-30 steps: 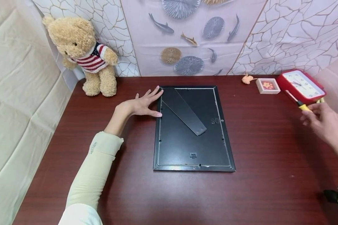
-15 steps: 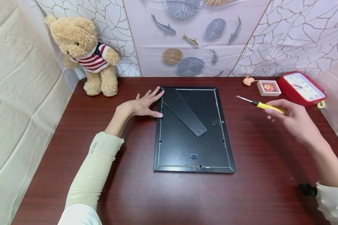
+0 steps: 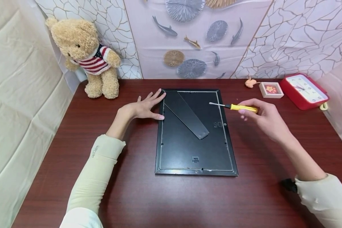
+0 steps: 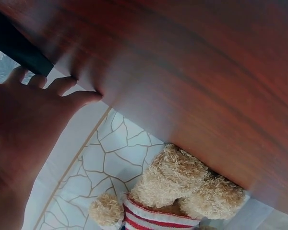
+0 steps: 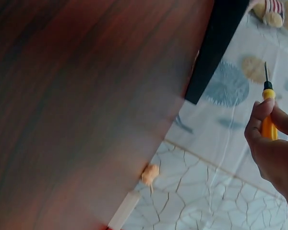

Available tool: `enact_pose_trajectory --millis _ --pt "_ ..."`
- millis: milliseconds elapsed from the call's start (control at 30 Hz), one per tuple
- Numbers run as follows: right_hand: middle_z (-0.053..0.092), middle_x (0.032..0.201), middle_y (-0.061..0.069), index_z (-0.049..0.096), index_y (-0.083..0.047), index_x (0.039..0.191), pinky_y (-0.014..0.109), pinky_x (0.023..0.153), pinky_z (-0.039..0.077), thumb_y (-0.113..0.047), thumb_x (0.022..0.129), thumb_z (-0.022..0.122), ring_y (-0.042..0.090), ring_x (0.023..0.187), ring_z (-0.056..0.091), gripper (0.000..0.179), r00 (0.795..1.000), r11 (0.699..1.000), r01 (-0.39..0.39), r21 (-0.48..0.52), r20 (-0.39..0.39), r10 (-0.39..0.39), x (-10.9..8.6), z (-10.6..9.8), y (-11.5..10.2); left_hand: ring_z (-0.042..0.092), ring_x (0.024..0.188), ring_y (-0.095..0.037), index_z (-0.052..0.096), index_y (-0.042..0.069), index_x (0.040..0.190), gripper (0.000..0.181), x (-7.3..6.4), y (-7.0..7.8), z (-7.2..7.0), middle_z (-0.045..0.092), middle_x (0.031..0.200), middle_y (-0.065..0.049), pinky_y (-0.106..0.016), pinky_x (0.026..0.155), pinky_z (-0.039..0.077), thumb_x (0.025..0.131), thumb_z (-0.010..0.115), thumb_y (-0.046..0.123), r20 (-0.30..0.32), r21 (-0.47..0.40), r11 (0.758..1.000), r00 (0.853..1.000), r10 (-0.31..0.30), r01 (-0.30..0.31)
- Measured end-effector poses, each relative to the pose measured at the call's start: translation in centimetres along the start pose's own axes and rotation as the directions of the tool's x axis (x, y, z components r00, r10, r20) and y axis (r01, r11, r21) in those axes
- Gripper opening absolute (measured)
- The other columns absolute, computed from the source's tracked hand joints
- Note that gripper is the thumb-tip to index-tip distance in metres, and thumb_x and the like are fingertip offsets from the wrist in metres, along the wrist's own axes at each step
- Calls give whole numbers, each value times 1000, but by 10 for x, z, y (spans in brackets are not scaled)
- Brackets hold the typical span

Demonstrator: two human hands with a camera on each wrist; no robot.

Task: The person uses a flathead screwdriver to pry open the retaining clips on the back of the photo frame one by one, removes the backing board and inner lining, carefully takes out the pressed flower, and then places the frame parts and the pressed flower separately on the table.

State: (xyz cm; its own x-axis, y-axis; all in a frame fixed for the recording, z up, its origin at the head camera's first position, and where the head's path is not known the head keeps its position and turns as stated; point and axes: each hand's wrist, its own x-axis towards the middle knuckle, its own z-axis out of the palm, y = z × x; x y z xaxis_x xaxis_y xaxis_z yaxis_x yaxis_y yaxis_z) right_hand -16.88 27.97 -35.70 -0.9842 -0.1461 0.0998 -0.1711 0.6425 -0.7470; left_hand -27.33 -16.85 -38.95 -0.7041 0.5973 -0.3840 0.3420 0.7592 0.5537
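A black picture frame lies back side up on the dark red table, its stand leg flat and slanting across the backing board. My left hand rests at its upper left edge, fingers spread, fingertips and thumb on the border. In my right hand I grip a screwdriver by its yellow handle. The metal shaft points left and overlaps the frame's upper right part in the head view. The right wrist view shows the screwdriver pinched between thumb and fingers.
A teddy bear in a striped sweater leans at the back left. At the back right stand a small orange ornament, a little white-framed box and a red clock. A patterned cloth hangs behind.
My right hand has carried the screwdriver leftward from beside the red clock to the picture frame's right edge. The left hand has stayed on the frame.
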Motion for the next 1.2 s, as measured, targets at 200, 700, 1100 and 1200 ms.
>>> enact_pose_trajectory --millis 200,700,1100,1200 --pt "75 91 -14 73 2 128 14 69 56 -5 102 78 6 76 69 27 1000 989 18 144 -3 -18 5 18 -3 -19 170 -34 -4 36 177 119 9 -13 6 -24 183 6 -72 129 -19 94 72 75 -11 11 1000 1000 14 -14" --pt "81 111 10 73 5 120 31 91 64 8 105 67 20 95 84 17 990 624 -104 775 139 -7 13 29 -12 -18 170 -38 -2 31 178 111 2 -3 4 -23 184 1 -72 129 -17 102 73 59 -3 -2 1000 1000 1 -1" --pt "78 125 21 74 8 130 39 101 60 11 108 56 33 111 82 28 969 376 -213 902 245 -41 27 37 -17 -18 170 -37 -2 36 178 112 6 -11 6 -23 184 4 -73 129 -17 99 72 66 -21 1 1000 1000 15 -15" --pt "78 129 22 70 11 134 38 103 59 11 110 53 33 115 80 30 959 371 -219 902 270 -90 31 41 -16 -17 171 -34 -5 45 176 118 16 -26 11 -25 182 10 -73 129 -16 92 69 81 -40 16 1000 999 22 -21"
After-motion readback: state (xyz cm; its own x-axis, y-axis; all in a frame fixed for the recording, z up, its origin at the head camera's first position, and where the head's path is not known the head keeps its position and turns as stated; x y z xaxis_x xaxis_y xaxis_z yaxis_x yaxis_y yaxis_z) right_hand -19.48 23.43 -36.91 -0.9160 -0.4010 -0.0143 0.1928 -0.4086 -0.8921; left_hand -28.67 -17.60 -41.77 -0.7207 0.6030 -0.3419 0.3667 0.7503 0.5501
